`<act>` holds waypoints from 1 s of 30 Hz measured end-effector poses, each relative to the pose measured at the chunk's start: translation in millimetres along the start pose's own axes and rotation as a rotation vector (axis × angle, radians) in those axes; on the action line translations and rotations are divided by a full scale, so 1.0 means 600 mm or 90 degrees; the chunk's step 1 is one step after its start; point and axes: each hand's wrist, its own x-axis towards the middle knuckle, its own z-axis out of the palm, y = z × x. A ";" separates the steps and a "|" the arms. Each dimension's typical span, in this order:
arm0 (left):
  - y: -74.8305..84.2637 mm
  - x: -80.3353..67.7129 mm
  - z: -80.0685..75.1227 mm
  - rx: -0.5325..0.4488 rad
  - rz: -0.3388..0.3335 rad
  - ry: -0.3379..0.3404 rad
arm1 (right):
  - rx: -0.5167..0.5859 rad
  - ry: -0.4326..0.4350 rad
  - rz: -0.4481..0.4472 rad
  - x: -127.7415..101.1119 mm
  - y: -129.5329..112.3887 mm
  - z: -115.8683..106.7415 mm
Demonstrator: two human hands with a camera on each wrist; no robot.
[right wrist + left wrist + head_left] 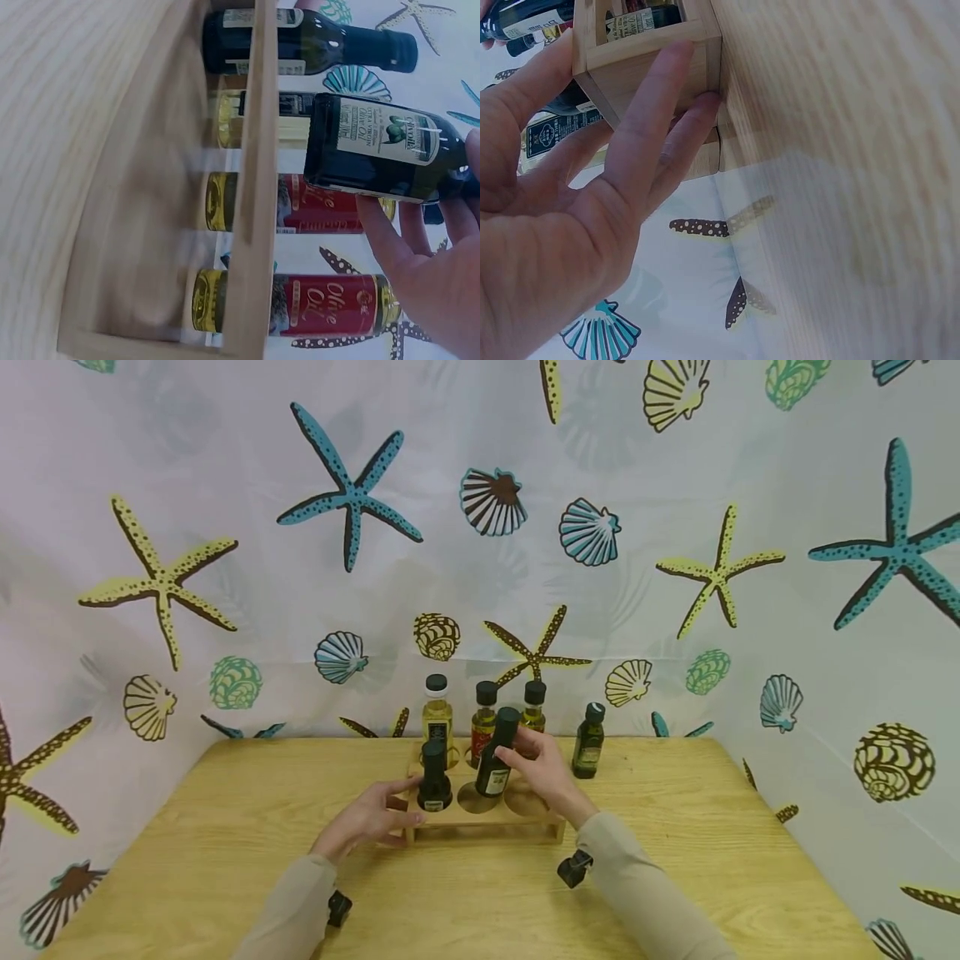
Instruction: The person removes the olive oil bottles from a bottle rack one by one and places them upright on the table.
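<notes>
My right hand (543, 768) holds a dark olive oil bottle (493, 777) by its upper part. The bottle tilts over the front middle hole of a wooden bottle rack (487, 818); in the right wrist view its square base shows above the rack's top board (259, 180). My left hand (371, 814) touches the rack's left end, its fingers (649, 120) extended along the end panel and the thumb at an edge. Beside it, another dark bottle (433, 785) stands in the front left hole.
In the back row of the rack stand a pale oil bottle (437, 718) and two red-labelled olive oil bottles (330, 304). One more dark bottle (588, 747) stands on the wooden table (675, 843), right of the rack. A patterned curtain (480, 585) hangs behind.
</notes>
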 end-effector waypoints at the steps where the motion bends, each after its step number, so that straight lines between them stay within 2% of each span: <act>1: -0.001 -0.001 0.000 0.000 -0.002 0.002 | 0.004 0.004 0.001 -0.001 -0.001 -0.002; 13: -0.003 -0.001 0.001 0.005 -0.013 0.012 | 0.010 0.092 0.007 -0.009 0.003 -0.038; 18: -0.002 -0.003 0.002 0.004 -0.018 0.016 | -0.004 0.100 0.000 -0.010 0.003 -0.052; 30: -0.003 -0.004 0.000 -0.006 -0.021 0.011 | -0.025 0.106 0.032 -0.019 0.009 -0.086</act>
